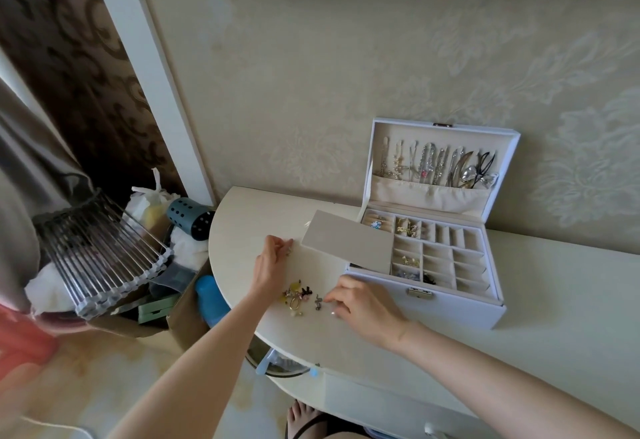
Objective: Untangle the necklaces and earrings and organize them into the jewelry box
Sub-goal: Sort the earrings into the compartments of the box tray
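The small heap of earrings (297,296) lay on the cream table (540,300), and the right hand (360,303) sat just at its 3 o'clock side, fingertips curled toward a dark grey piece (318,301) at the heap's near edge. That piece looked like the next pick: it lay at roughly 9 o'clock from the right fingertips, almost touching them, its long axis running toward the person. The right fingers were bent and drawn together, but whether they already pinched anything could not be told.

The left hand (272,260) hovered at about 11 o'clock from the heap, farther from the grey piece, with thumb and fingers closed on a tiny metallic item (288,251) too small to identify.

The white jewelry box (467,314) stood open at 3 o'clock of the heap, just beyond the right hand. Its tray held many small square cells lined in pale, velvety fabric, most of them bare. Necklaces (429,163) hung in the raised lid above a gathered pocket. A flat beige insert (346,241) rested tilted across the tray's left part. The earrings looked hard, shiny and mixed: gold loops, yellow beads, dark bows.
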{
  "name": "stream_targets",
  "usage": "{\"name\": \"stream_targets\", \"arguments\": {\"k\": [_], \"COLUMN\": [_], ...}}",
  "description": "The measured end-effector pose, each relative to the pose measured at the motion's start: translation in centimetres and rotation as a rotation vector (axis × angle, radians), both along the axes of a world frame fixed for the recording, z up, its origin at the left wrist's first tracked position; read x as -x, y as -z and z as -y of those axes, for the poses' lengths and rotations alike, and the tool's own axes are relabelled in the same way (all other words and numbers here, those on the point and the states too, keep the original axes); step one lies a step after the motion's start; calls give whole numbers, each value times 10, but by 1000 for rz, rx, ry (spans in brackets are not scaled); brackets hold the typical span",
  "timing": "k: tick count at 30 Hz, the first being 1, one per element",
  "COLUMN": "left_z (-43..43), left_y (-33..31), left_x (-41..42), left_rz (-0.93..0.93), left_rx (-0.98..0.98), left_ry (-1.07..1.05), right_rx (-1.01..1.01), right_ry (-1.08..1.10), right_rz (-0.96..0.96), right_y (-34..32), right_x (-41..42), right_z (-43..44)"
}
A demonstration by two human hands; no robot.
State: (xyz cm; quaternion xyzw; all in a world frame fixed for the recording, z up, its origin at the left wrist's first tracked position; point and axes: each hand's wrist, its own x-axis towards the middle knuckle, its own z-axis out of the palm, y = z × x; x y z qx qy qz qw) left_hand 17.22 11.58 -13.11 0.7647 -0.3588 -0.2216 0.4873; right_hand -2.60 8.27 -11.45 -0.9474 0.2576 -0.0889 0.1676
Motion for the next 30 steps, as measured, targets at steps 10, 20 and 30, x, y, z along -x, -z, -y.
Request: {"name": "stream_targets", "arguments": {"k": [10, 20, 30], "left_z": [-23, -37, -42], "left_y": [9, 3, 1], "left_x": [23, 52, 78], "left_rz": [-80, -44, -88], "left_rx": [99, 91, 120], "left_ry": [95, 85, -22], "right_rx": [-21, -26, -57], "right_ry": [47, 63, 87], "right_rz": [6, 15, 17], "right_y": [0, 0, -1], "right_x": [-12, -15, -2], "right_z": [-5, -5, -11]}}
